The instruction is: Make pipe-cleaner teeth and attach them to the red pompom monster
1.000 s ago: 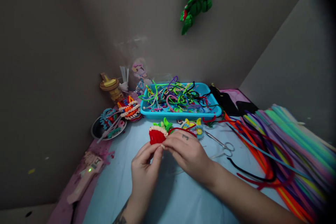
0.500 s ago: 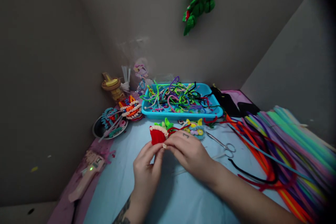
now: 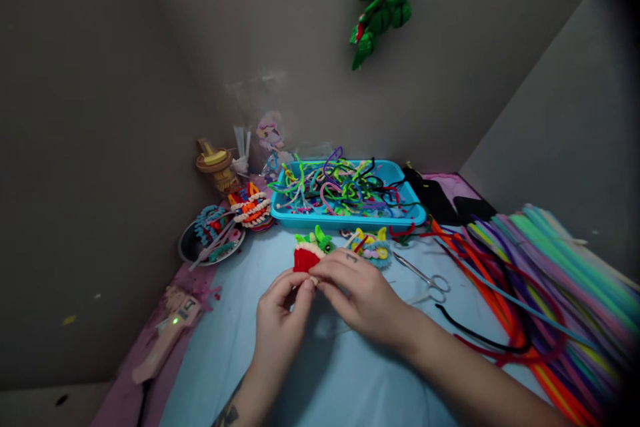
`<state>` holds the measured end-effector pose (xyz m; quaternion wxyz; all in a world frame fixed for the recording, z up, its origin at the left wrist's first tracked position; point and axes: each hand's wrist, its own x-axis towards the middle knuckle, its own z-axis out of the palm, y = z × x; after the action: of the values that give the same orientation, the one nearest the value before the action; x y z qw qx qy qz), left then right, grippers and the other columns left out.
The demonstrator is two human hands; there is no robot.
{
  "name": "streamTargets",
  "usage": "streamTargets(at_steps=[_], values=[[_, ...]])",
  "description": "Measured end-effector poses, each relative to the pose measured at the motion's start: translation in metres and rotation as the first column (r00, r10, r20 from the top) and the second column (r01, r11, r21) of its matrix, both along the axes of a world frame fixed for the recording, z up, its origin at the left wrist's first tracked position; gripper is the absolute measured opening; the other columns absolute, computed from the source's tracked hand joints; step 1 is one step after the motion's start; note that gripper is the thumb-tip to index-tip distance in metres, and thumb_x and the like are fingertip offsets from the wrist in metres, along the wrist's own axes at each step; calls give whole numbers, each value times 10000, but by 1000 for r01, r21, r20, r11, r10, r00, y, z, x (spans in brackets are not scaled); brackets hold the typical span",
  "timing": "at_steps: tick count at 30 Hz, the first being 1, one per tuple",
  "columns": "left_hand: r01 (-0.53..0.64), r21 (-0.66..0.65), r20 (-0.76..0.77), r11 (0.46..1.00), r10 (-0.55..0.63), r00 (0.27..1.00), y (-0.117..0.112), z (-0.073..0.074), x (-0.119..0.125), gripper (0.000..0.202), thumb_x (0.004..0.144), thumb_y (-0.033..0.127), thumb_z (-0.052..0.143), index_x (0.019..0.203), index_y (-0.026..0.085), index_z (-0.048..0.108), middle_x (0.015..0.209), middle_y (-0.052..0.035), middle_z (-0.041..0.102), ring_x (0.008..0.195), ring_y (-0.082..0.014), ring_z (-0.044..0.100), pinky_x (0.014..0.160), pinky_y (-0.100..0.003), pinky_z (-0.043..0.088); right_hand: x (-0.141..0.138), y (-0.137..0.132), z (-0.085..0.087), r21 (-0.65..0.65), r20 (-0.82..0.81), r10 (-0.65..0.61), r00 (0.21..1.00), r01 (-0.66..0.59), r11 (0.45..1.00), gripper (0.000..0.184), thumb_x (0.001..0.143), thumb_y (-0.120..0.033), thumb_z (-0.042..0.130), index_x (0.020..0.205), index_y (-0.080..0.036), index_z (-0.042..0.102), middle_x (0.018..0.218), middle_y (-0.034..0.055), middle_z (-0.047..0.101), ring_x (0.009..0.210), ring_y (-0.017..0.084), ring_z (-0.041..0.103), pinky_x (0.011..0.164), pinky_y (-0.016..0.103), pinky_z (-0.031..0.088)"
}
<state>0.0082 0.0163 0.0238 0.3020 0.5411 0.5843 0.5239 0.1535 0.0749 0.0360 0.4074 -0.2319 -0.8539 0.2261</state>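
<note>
Above the blue table sheet, my left hand (image 3: 284, 310) and my right hand (image 3: 363, 293) meet with fingertips closed in a pinch. Between them is a red fuzzy piece (image 3: 305, 260) with a cream edge, apparently of pipe cleaner. A small cream end (image 3: 314, 279) pokes out where the fingertips come together. Just behind it shows a green fuzzy figure (image 3: 320, 240) with a dark eye; whether it is joined to the red piece I cannot tell. My right hand hides part of both. A yellow and blue fuzzy figure (image 3: 371, 247) lies past my right knuckles.
Scissors (image 3: 423, 275) lie right of my hands. A blue tray (image 3: 345, 220) of pipe cleaner scraps stands behind. Bundled pipe cleaners (image 3: 565, 280) cover the right side. On the left are a metal bowl (image 3: 187, 257) and a glue gun (image 3: 163, 340) with a lit green light.
The red piece has turned and sunk slightly lower between my fingers. More of the green figure, with its eye, shows now. The camera view has shifted a little.
</note>
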Motion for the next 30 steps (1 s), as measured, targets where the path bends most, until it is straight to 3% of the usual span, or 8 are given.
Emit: streamTargets(at_steps=[6,11,17,30], values=[[-15,-41,116,999,20,993,1,-1,1,130,823,265,586,781,151,633,735,-33,657,696,-152,620,661,-243,510,-1,-1,3,-57,-55,-25,998,22,998,173,877,-89,476,923,-186,611,840,58,660,829,183,596,750,317,493],[-65,154,-136,986,86,987,-1,-2,0,60,817,196,597,780,173,639,769,-23,649,706,-136,622,632,-210,497,-2,-2,0,-12,-39,-66,997,65,998,179,869,-72,489,938,-177,617,873,65,668,846,184,603,769,318,493],[-40,344,-383,938,179,906,-1,-8,-2,89,822,130,580,863,174,645,829,-44,666,751,-144,639,684,-226,509,-3,-6,-1,34,2,-89,996,89,995,162,885,-95,492,950,-177,617,850,65,676,816,191,611,761,332,499],[-1,309,-441,951,144,886,1,-13,-2,98,857,143,532,903,180,611,844,-50,650,746,-151,632,664,-240,508,-4,-5,-2,94,28,-131,991,127,987,167,903,-124,471,944,-184,622,853,70,678,811,198,624,762,340,504]])
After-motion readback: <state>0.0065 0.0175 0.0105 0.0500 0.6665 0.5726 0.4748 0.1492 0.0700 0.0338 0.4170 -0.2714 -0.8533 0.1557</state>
